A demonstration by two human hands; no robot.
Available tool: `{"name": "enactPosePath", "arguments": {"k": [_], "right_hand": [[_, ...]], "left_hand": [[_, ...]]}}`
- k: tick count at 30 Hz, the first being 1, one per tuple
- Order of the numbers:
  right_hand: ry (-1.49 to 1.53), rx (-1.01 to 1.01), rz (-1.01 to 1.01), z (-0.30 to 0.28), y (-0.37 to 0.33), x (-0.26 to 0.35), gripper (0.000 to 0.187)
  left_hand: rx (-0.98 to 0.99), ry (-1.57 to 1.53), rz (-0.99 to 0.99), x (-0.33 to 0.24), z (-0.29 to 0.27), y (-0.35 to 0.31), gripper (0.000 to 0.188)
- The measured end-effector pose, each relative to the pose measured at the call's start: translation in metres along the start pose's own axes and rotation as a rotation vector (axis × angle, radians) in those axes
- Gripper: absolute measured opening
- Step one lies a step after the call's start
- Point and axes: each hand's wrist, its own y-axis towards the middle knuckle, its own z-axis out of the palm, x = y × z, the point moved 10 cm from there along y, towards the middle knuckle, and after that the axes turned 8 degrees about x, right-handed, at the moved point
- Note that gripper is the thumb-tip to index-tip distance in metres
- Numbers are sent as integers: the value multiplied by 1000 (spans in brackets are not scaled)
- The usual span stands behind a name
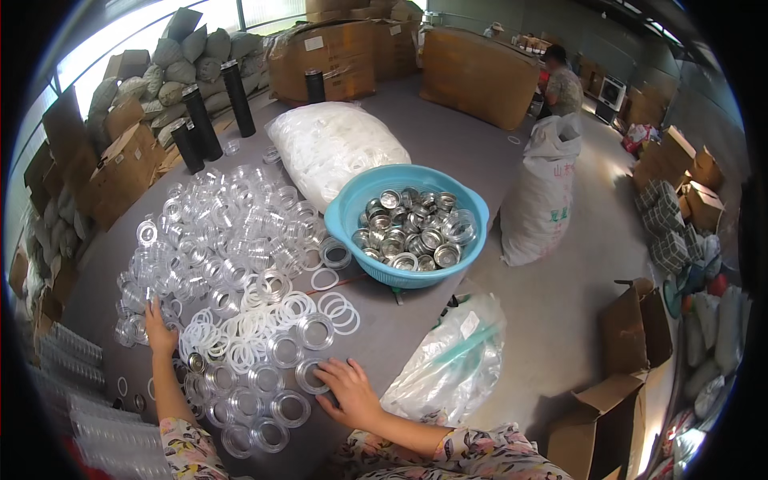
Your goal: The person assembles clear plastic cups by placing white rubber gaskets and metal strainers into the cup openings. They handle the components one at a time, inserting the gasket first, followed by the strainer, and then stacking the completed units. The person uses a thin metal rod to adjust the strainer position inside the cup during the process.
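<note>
My left hand is at the left edge of a big heap of clear plastic ring-shaped pieces, its fingers stretched toward them. It appears to hold nothing. My right hand lies low over the table with the fingers spread, the tips at the edge of a clear ring. Between my hands, several clear rings lie flat in rows. Thin white sealing rings form a loose pile just beyond them. A small metal cap sits beside my left wrist.
A blue plastic basin of silvery metal caps stands right of the heap, by a full white bag. Black cylinders stand at the far left. A plastic bag hangs at the table's right edge. Beyond are a sack and a person.
</note>
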Motion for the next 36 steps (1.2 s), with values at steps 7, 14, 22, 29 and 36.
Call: {"name": "enactPosePath", "arguments": {"k": [7,14,22,29,36], "right_hand": [[9,-10,-33,-7,-3,0,45],[9,-6,-36,-10,-3,0,47],[87,-37,-40,-17,-2,2,52],[184,-50,-199,-30,2,21,52],[1453,788,89,77,32,88,42]], "left_hand": [[18,37,-284,39,2,-19,76],[13,36,-64,1,4,-12,71],[-152,-157,-134,46,8,-21,65],[-450,-1084,-390,72,-14,-69,50],[-407,-852,-33,-102,-128,-156,52]]}}
